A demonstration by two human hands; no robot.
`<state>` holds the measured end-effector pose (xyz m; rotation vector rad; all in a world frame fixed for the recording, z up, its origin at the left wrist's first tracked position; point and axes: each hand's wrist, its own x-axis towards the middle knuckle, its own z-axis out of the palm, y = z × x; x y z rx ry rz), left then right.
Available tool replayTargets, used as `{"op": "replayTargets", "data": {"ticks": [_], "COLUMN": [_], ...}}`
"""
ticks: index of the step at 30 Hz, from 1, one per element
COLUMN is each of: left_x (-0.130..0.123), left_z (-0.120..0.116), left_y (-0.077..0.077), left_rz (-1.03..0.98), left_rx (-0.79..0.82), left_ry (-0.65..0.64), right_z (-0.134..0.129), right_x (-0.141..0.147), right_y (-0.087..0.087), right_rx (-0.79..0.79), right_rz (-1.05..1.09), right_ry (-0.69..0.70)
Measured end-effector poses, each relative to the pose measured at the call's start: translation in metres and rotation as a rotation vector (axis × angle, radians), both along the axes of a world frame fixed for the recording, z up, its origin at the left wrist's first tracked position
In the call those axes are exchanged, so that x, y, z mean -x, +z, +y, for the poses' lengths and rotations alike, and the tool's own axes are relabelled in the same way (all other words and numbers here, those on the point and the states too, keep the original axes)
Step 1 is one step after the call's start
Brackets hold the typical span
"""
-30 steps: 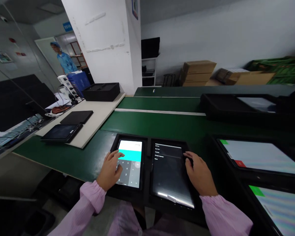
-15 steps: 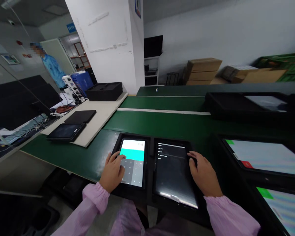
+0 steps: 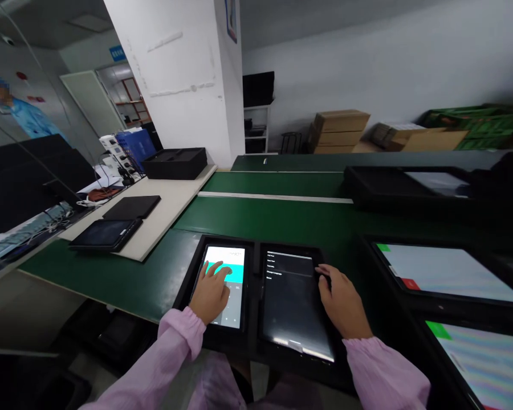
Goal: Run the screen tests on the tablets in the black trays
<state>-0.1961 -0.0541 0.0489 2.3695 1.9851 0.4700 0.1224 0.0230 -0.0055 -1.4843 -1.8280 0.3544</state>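
My left hand (image 3: 212,295) is over the left tablet (image 3: 235,310), fingers apart, with a fingertip at the teal band of its calculator screen. It covers much of the keypad. Beside it lies the right tablet (image 3: 293,313), its dark screen showing a short list of menu lines with a highlighted bar at the top. At that tablet's right edge rests my right hand (image 3: 344,300), fingers extended and slightly bent, grasping nothing. Both tablets sit in the compartments of a black tray (image 3: 253,302) at the front of the green bench.
To the right, two lit tablets (image 3: 448,270) with green and red corner patches lie in black trays. Another black tray (image 3: 376,182) stands behind them. On the left are a dark tablet (image 3: 105,232) and a black box (image 3: 175,163). A person in blue (image 3: 36,118) is at far left.
My left hand has shifted up and right across the calculator, and the digits on its display differ. My right hand stays at the tablet's edge. The view has turned slightly right.
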Motion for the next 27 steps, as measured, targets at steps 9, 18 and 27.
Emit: {"op": "replayTargets", "data": {"ticks": [9, 18, 27], "left_x": [0.005, 0.063, 0.084], "left_z": [-0.002, 0.028, 0.043], "left_y": [-0.003, 0.010, -0.018], "left_rz": [-0.020, -0.139, -0.181], "left_rx": [-0.014, -0.132, -0.225], "left_ry": [0.014, 0.101, 0.146], "right_z": [0.001, 0.001, -0.003], "right_x": [-0.001, 0.006, 0.011], "right_y": [-0.003, 0.005, 0.008], "right_rx": [0.011, -0.097, -0.102], "right_rz": [-0.005, -0.090, -0.161], "right_ry": [-0.004, 0.128, 0.153]}}
